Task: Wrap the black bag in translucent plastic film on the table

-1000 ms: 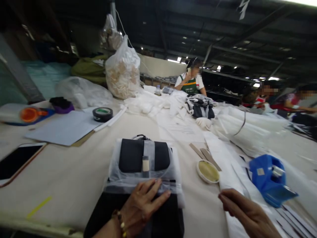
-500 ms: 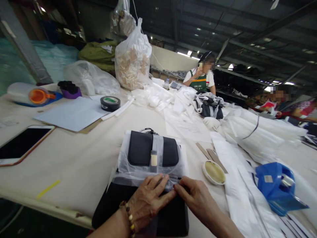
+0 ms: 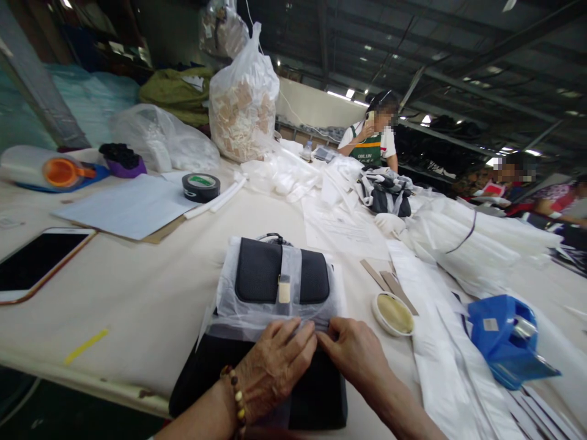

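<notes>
A black handbag [image 3: 258,269] lies in front of me, its flap pointing away and its pale gold clasp [image 3: 284,289] showing. White tissue paper [image 3: 232,304] lies around the flap, and a translucent strip runs down under the clasp. The bag's black lower part [image 3: 208,373] reaches toward me. My left hand [image 3: 282,360], wearing a bead bracelet, lies over the bag with its fingers stretched flat on the tissue's near edge. Beside it, my right hand [image 3: 355,348] has curled fingers, with thumb and forefinger pinched at the right end of that edge. The fingertips are partly hidden.
Right of the bag are an open round tub [image 3: 393,314], grey-brown strips [image 3: 397,292] and a blue tape dispenser [image 3: 502,336]. To the left lie a phone [image 3: 39,263], paper sheets [image 3: 128,205] and black tape [image 3: 200,187]. Across the table a person [image 3: 367,143] holds a phone.
The left thumb has drawn in toward the fingers, and the right fingers have curled closer to the tissue's edge. The bag stays in place while the view shifts slightly.
</notes>
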The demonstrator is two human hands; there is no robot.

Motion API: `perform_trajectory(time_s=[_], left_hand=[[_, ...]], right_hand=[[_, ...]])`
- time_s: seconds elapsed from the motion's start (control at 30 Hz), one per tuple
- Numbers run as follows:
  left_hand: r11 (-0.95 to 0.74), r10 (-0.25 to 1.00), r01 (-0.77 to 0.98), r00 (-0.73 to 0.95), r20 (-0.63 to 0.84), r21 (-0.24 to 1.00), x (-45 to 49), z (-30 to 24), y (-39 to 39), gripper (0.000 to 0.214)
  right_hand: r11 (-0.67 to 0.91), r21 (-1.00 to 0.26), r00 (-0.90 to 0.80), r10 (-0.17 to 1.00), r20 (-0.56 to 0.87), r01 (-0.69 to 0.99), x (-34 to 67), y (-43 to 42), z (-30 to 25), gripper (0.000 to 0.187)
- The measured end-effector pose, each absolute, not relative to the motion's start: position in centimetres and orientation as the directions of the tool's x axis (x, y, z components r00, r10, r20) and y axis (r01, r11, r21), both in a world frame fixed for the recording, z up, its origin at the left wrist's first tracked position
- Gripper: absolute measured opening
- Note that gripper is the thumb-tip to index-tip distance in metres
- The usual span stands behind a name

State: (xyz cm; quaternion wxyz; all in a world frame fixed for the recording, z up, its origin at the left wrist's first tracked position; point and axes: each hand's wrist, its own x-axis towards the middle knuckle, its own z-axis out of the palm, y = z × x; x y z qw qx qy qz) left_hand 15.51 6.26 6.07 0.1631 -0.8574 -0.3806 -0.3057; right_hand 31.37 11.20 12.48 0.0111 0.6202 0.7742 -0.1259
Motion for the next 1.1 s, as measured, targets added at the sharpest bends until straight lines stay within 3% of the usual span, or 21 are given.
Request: perform_trajectory(time_s=[0.1,0.27,0.6,0.8,0.93,1.0,1.1], left_hand=[[-0.640,0.577,0.764,0.548,0.605,-0.081,15.5,5.9,6.2,0.035],[-0.631,0.587,0.766,0.575,0.570,-0.123,15.5,5.6,6.2,0.035],[-0.617,0.582,0.778,0.551,0.598,-0.117,15.6,6.1,6.2,0.035],[-0.631,0.585,0.768,0.562,0.584,-0.107,15.4,5.8,6.2,0.036],[-0.636,0.571,0.768,0.534,0.624,-0.076,15.3,6.1,6.4,0.041],[-0.638,0.565,0.766,0.532,0.631,-0.074,15.3,6.2,6.4,0.041],[-0.641,0.564,0.764,0.539,0.625,-0.080,15.3,6.3,6.4,0.040]], right_hand=[[0.232,-0.208,-0.268,0.949,-0.168,0.950,31.8,11.2,12.7,0.028],[0.208,-0.462,-0.364,0.889,-0.279,0.862,33.3,11.2,13.8,0.023],[0.177,-0.522,-0.288,0.947,-0.140,0.835,34.2,10.6,12.8,0.009],[0.027,-0.656,-0.175,0.971,-0.161,0.755,35.6,11.8,11.2,0.030],[-0.166,-0.820,-0.208,0.922,-0.325,0.547,37.3,11.9,10.7,0.030],[-0.111,-0.837,-0.155,0.961,-0.227,0.535,38.2,11.2,10.6,0.025],[0.137,-0.747,0.008,0.982,0.186,0.651,38.3,9.0,10.1,0.017]])
